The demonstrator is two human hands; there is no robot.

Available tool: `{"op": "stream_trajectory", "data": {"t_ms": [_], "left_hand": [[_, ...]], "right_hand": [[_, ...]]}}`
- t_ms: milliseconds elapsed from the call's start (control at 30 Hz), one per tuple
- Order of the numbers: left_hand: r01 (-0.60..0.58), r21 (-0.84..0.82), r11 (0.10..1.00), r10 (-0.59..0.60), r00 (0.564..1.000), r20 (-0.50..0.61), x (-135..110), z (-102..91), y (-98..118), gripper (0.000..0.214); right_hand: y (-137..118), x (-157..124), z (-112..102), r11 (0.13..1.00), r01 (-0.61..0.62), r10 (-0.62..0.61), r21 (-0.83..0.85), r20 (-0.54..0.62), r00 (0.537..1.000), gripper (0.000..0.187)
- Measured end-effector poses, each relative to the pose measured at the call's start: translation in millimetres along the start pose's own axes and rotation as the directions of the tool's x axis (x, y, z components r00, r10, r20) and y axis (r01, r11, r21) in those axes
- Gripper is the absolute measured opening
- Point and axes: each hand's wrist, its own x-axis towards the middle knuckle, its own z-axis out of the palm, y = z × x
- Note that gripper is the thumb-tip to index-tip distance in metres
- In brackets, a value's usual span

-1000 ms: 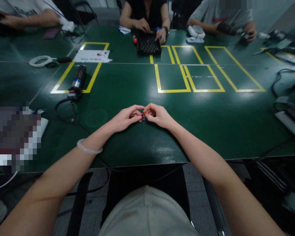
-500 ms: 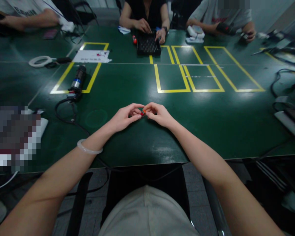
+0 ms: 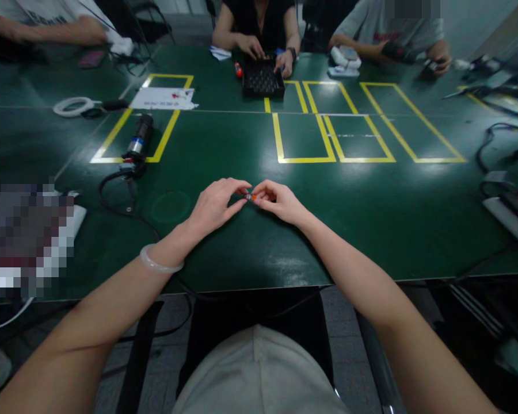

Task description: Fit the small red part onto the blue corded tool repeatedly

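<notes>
Above the near part of the green table (image 3: 242, 247), my left hand (image 3: 220, 202) and my right hand (image 3: 280, 201) meet at the fingertips. Between them is a small orange and red piece (image 3: 252, 197), too small for me to tell its kind. My right thumb and fingers pinch its orange end. The left thumb and fingertips close on its other end, with the fingers curved. A pale bangle (image 3: 160, 265) circles my left wrist.
Yellow tape rectangles (image 3: 306, 161) mark the table. A black cylindrical tool (image 3: 140, 137) with a cable lies left, near a white sheet (image 3: 164, 99) and a coiled white cable (image 3: 73, 107). Across, a person's hands work at a black tray (image 3: 263, 86). More cables (image 3: 483, 149) lie right.
My left hand has turned slightly and its fingers have lifted a little around the small piece. The piece now lies more level. My right hand keeps its pinch.
</notes>
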Motion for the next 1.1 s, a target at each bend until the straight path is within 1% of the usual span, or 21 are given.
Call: {"op": "stream_trajectory", "data": {"t_ms": [100,200,333,433,500,600,733,867,933,1000,1100], "left_hand": [[-0.023,0.055,0.998,0.023,1.000,0.000,0.2,-0.3,0.1,0.022],[-0.074,0.102,0.992,0.073,0.997,0.014,0.1,-0.5,0.3,0.019],[-0.150,0.152,0.977,0.150,0.989,0.012,-0.4,-0.1,-0.7,0.021],[-0.166,0.156,0.974,0.169,0.986,-0.001,-1.1,0.0,-2.1,0.023],[-0.161,0.151,0.975,0.163,0.987,-0.006,-1.9,-0.2,-2.8,0.023],[-0.135,0.142,0.981,0.134,0.991,0.016,-2.6,-0.5,-2.8,0.025],[-0.101,0.123,0.987,0.095,0.994,0.050,-1.9,-1.2,-1.1,0.028],[-0.094,0.116,0.989,0.087,0.994,0.069,-0.6,-2.3,0.7,0.027],[-0.087,0.088,0.992,0.082,0.995,0.059,-0.7,-2.2,1.3,0.026],[-0.065,0.030,0.997,0.064,0.998,0.023,-1.5,-1.3,1.6,0.025],[-0.030,-0.043,0.999,0.029,0.999,-0.022,-2.7,0.7,1.4,0.035]], "right_hand": [[-0.1,-0.1,0.0,1.000,0.006,-0.006,-0.007,-0.003,1.000,0.021],[0.1,0.1,-0.1,1.000,-0.001,0.001,0.000,-0.002,1.000,0.021],[0.0,0.8,-0.7,1.000,-0.013,0.013,0.025,-0.004,1.000,0.021],[-0.9,1.0,-1.0,0.999,-0.007,0.008,0.053,-0.013,1.000,0.022],[-1.6,1.1,-1.0,0.997,-0.004,0.005,0.075,-0.012,1.000,0.023],[-2.6,0.8,-1.1,0.996,-0.010,0.011,0.090,-0.005,1.000,0.023],[-3.3,0.1,-1.6,0.997,-0.022,0.023,0.077,-0.005,1.000,0.022],[-2.5,-0.1,-2.4,0.998,-0.030,0.029,0.056,0.010,1.000,0.022],[-2.6,-0.2,-2.4,0.998,-0.029,0.028,0.059,0.013,1.000,0.022],[-3.3,-0.2,-2.2,0.997,-0.026,0.025,0.072,0.009,1.000,0.021],[-3.9,0.0,-1.6,0.996,-0.017,0.016,0.089,0.007,1.000,0.021]]}}
